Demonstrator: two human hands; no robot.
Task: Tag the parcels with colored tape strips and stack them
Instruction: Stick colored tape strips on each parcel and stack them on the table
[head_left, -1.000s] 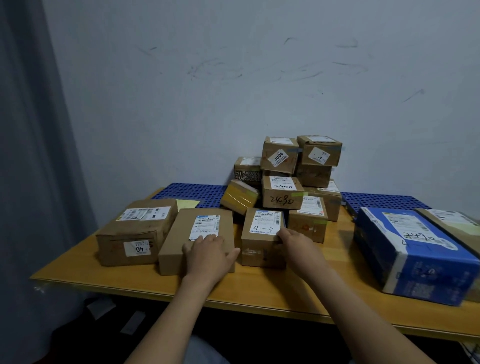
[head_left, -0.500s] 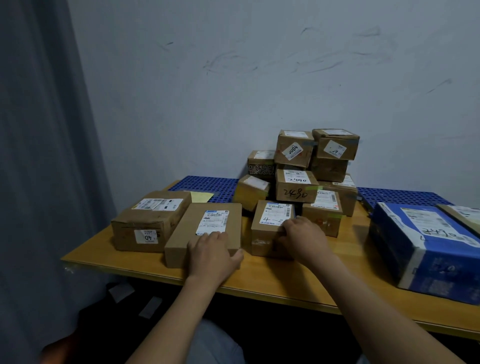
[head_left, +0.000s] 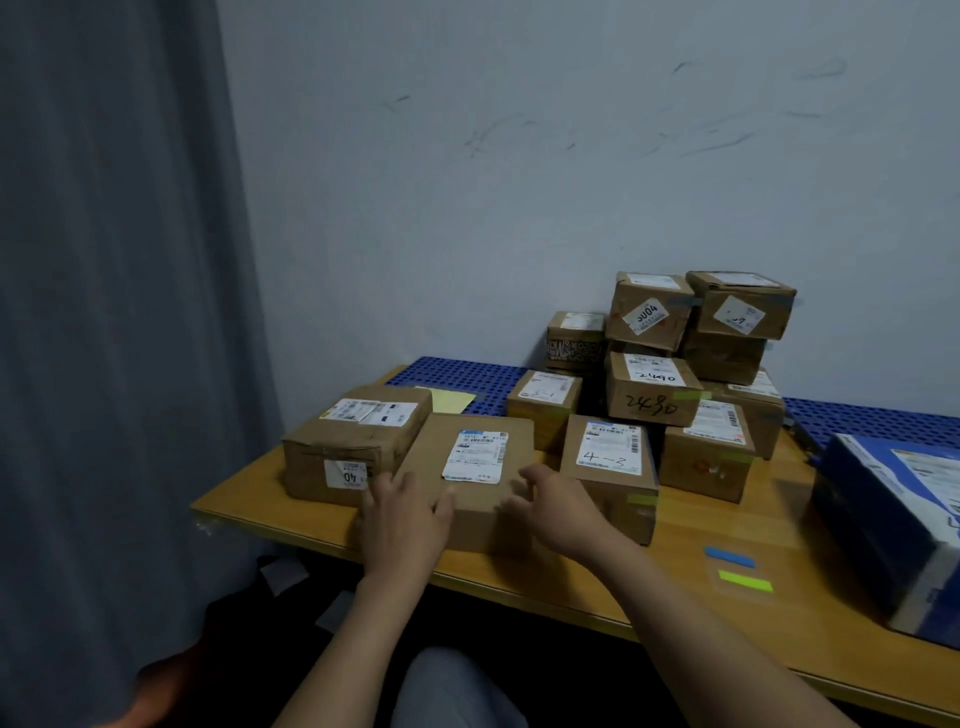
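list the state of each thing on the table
flat box, lying flat, label up
left hand, resting on flat box
right hand, open at flat box's right edge, blurred
4-3 box, green tape stuck on
2490 box, stacked, green tape on
blue strip, loose on table
green strip, loose on table

Twelve parcels show in all: eleven brown cardboard ones and one blue parcel (head_left: 883, 525), which lies far to the right of the right hand (head_left: 556, 512). Of the brown ones, one flat parcel (head_left: 467, 478) is at the two hands. One parcel marked "40" (head_left: 353, 447) sits just left of the left hand (head_left: 405, 519). Nine stand in a pile (head_left: 649, 389) beyond and to the right of the right hand. Two loose tape strips lie on the tabletop (head_left: 675, 582) to the right of the right hand: one blue strip (head_left: 730, 557) and one yellow-green strip (head_left: 745, 581). One yellow sheet (head_left: 454, 400) lies beyond the left hand.
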